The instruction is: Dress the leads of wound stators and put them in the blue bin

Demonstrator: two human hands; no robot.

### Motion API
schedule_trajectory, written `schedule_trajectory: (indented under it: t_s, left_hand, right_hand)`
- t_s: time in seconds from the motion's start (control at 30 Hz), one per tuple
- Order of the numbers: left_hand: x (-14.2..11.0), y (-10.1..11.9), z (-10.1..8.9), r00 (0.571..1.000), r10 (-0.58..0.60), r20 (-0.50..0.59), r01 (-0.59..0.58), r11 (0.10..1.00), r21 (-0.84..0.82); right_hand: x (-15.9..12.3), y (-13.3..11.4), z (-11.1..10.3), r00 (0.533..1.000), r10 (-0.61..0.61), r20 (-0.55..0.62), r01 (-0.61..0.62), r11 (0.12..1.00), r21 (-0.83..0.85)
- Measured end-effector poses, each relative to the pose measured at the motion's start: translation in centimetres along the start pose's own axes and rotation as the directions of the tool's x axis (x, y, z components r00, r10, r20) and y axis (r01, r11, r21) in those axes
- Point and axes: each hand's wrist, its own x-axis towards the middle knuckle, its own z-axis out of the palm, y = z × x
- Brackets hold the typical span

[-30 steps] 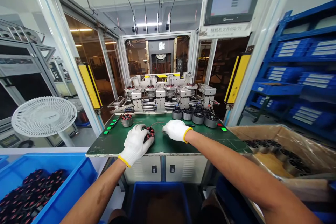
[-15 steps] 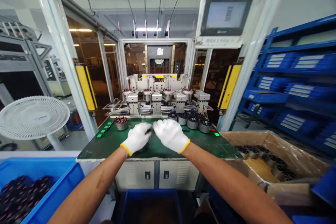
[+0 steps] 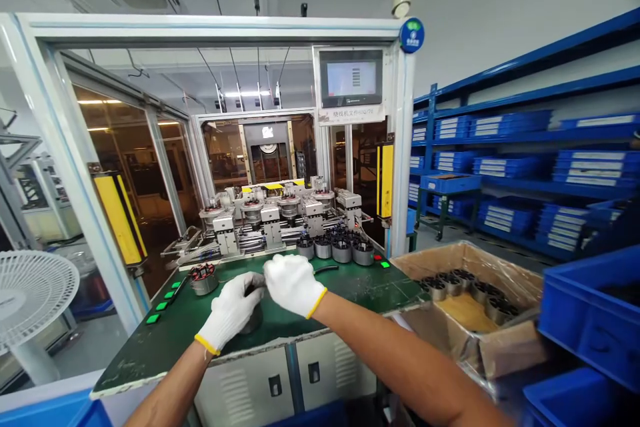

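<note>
Left fingers (image 3: 251, 284) gripping upright stator (image 3: 251, 325), axis vertical

Blue steel shelving (image 3: 525, 140) stacked with blue bins (image 3: 505, 163) is lined along the pale wall (image 3: 500, 13), and a white pedestal fan (image 3: 30, 300) is placed at left.

1. The white label strip (image 3: 351, 115) directly below the touchscreen (image 3: 349, 75) carries a line of Chinese characters, and the last ones look like "60/70"; the rest is too small to read with certainty.
2. The touchscreen itself shows rows of small dark entries, too small to read.
3. The round blue badge (image 3: 411, 35) up and right of the touchscreen has white lettering, illegible.
4. Well right of the touchscreen, the blue bins (image 3: 505, 167) have white label strips (image 3: 597, 155), unreadable.
</note>
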Motion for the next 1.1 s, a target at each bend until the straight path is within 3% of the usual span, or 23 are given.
schedule_trajectory:
  t_s: [0.1, 0.23, 0.3, 0.4, 0.47, 0.53, 0.6, 0.63, 0.67, 0.7, 0.77, 0.8, 0.93, 1.03, 1.1]
  left_hand:
    - [0.3, -0.4, 0.2, 1.000, 0.008, -0.010, -0.008, 0.999, -0.041]
    - [0.2, 0.1, 0.0, 1.000, 0.020, 0.019, -0.019, 0.997, -0.075]
    - [0.1, 0.3, -0.1, 0.999, 0.018, 0.032, -0.017, 0.998, -0.055]
    - [0.1, 0.2, -0.2, 1.000, -0.011, 0.017, 0.011, 1.000, 0.007]
    - [0.1, -0.1, -0.2, 1.000, -0.022, -0.002, 0.022, 0.999, 0.030]
    - [0.0, -0.2, -0.2, 1.000, -0.022, -0.021, 0.022, 0.999, 0.035]
    - [0.0, -0.2, -0.1, 0.999, -0.019, -0.033, 0.020, 0.999, 0.032]
    - [-0.1, -0.2, -0.1, 0.999, -0.018, -0.035, 0.019, 0.999, 0.034]
    - [-0.1, -0.1, 0.0, 0.999, -0.019, -0.039, 0.021, 0.999, 0.042]
    - [-0.2, 0.0, 0.0, 0.999, -0.025, -0.045, 0.028, 0.998, 0.057]
    - [-0.3, 0.4, 0.2, 0.997, -0.053, -0.062, 0.059, 0.994, 0.097]
    - [-0.3, 0.6, 0.3, 0.995, -0.074, -0.071, 0.082, 0.990, 0.115]
    - [-0.9, 1.4, -0.6, 0.994, -0.086, -0.072, 0.097, 0.979, 0.177]
    - [-1.9, 1.2, -3.0, 0.997, 0.021, -0.078, 0.005, 0.949, 0.316]
    - [-2.5, 0.6, -4.6, 0.997, 0.071, 0.014, -0.070, 0.897, 0.436]
  right_hand:
    - [0.2, -0.2, 1.0, 0.987, 0.118, 0.111, -0.128, 0.987, 0.094]
    - [-0.6, -0.9, 1.1, 0.986, -0.010, 0.167, -0.018, 0.985, 0.169]
    - [-0.3, -0.9, 0.3, 0.991, -0.053, 0.120, 0.025, 0.975, 0.221]
    - [0.8, -0.2, -0.5, 0.994, 0.091, 0.065, -0.106, 0.955, 0.276]
    - [1.2, 0.2, -0.2, 0.972, 0.199, 0.124, -0.229, 0.923, 0.310]
    - [0.8, 0.4, 0.5, 0.953, 0.209, 0.219, -0.277, 0.891, 0.360]
    - [0.3, 0.7, 1.2, 0.940, 0.133, 0.313, -0.267, 0.858, 0.438]
    - [0.1, 1.0, 1.5, 0.927, 0.111, 0.358, -0.308, 0.770, 0.558]
    - [0.0, 1.3, 1.6, 0.912, 0.112, 0.395, -0.378, 0.606, 0.700]
    - [0.1, 1.8, 1.8, 0.893, 0.133, 0.429, -0.446, 0.374, 0.813]
    - [0.7, 2.7, 2.1, 0.842, 0.200, 0.501, -0.491, -0.099, 0.865]
    - [1.0, 3.0, 2.3, 0.820, 0.227, 0.526, -0.477, -0.236, 0.847]
    - [1.6, 3.6, 2.9, 0.799, 0.269, 0.538, -0.449, -0.327, 0.831]
    - [1.3, 3.8, 3.1, 0.788, 0.299, 0.539, -0.427, -0.365, 0.827]
    - [1.4, 4.2, 3.4, 0.775, 0.327, 0.541, -0.410, -0.391, 0.824]
